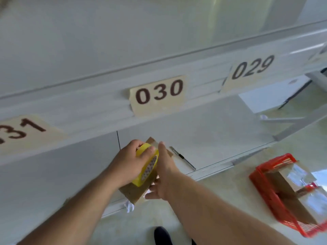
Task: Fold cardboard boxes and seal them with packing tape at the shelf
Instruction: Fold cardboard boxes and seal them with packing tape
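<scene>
Head view, close, down toward shelf point(203, 131).

Both forearms reach forward; left hand point(131, 160) fingers curled, right hand point(163, 171) flat.
</scene>
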Action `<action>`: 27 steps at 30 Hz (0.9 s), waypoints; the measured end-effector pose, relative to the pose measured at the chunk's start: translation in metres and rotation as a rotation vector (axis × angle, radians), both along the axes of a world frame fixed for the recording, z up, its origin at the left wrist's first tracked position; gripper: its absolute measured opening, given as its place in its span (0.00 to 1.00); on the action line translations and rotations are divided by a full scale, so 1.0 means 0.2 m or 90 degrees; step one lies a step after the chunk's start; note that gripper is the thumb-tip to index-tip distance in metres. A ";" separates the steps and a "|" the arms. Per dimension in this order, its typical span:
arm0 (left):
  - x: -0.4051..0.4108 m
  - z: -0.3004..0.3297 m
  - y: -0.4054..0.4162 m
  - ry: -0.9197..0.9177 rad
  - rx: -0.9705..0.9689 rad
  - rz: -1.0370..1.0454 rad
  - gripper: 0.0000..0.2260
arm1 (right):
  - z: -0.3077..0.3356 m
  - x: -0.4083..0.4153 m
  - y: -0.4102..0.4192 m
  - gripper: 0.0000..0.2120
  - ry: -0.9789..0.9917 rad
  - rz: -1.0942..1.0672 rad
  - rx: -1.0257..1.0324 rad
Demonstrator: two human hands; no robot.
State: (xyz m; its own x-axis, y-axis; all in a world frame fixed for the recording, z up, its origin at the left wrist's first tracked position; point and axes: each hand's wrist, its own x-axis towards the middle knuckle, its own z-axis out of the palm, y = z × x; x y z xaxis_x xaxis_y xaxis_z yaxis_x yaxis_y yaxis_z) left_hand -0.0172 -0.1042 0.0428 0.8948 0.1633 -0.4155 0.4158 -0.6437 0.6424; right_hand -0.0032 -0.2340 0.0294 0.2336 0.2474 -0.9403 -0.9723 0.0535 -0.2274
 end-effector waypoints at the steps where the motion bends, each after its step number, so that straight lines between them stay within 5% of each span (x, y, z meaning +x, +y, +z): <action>1: 0.01 -0.01 0.02 0.002 -0.007 0.025 0.15 | -0.02 -0.01 -0.04 0.39 -0.023 0.014 0.003; 3: 0.05 -0.01 0.07 0.021 -0.047 0.075 0.15 | -0.13 0.01 -0.17 0.31 -0.122 0.005 -0.063; 5: 0.08 0.02 0.09 0.068 -0.088 0.096 0.19 | -0.31 0.09 -0.33 0.22 -0.290 0.057 -0.275; 7: 0.11 0.04 0.08 0.095 -0.093 0.110 0.21 | -0.49 0.21 -0.44 0.18 -0.402 0.279 -0.468; 12: 0.16 0.09 0.03 0.145 -0.078 0.110 0.15 | -0.75 0.33 -0.50 0.12 -0.550 0.672 -0.615; 16: 0.20 0.13 0.01 0.198 -0.085 0.094 0.22 | -0.77 0.37 -0.49 0.10 -0.525 0.615 -0.544; 22: 0.24 0.14 -0.03 0.284 -0.143 0.011 0.22 | -0.34 0.33 -0.46 0.11 -0.492 0.125 -0.235; 27: 0.25 0.15 -0.05 0.301 -0.124 -0.042 0.14 | -0.33 0.18 -0.32 0.09 -0.532 0.256 -0.210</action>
State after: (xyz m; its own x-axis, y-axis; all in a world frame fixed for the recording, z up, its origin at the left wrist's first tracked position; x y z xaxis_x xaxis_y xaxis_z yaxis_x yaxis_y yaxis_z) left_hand 0.0326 -0.1143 0.0736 0.6075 -0.0079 -0.7943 0.6527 -0.5649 0.5048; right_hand 0.0332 -0.2975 -0.0358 0.8107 0.2085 -0.5471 -0.4239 -0.4355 -0.7942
